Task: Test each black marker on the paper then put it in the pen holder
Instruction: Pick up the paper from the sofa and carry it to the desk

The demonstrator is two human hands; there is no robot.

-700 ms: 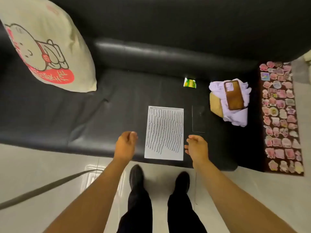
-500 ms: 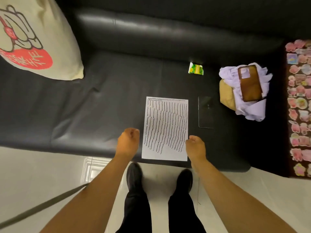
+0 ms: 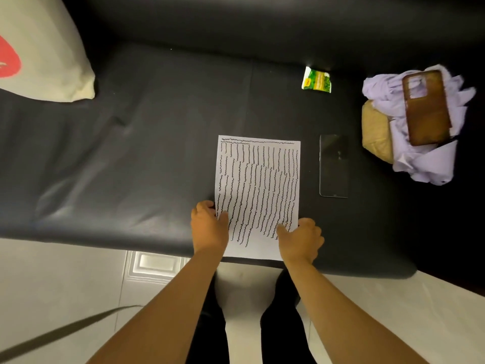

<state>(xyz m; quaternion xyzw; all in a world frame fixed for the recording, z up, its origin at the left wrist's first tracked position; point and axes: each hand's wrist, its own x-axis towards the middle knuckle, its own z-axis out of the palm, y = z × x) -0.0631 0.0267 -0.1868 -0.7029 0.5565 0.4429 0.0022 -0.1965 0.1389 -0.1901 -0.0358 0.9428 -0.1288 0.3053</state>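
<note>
On the black sofa seat (image 3: 131, 143) lies the paper (image 3: 258, 190), nearly full of wavy test lines, its near edge overhanging the seat front. The left hand (image 3: 208, 228) and right hand (image 3: 300, 239) pinch its lower corners, apparently holding nothing else. No marker or pen holder shows; tugging unevenly on the soft cushion could crease or tear the sheet.

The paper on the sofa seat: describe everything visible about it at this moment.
The paper is a single white sheet lying flat on the black leather-like sofa seat, long side running away from the person. Columns of wavy black marker lines cover most of it; the near strip is blank. The left hand grips its near left edge and the right hand its near right corner. A dark phone lies just right, apart.
</note>
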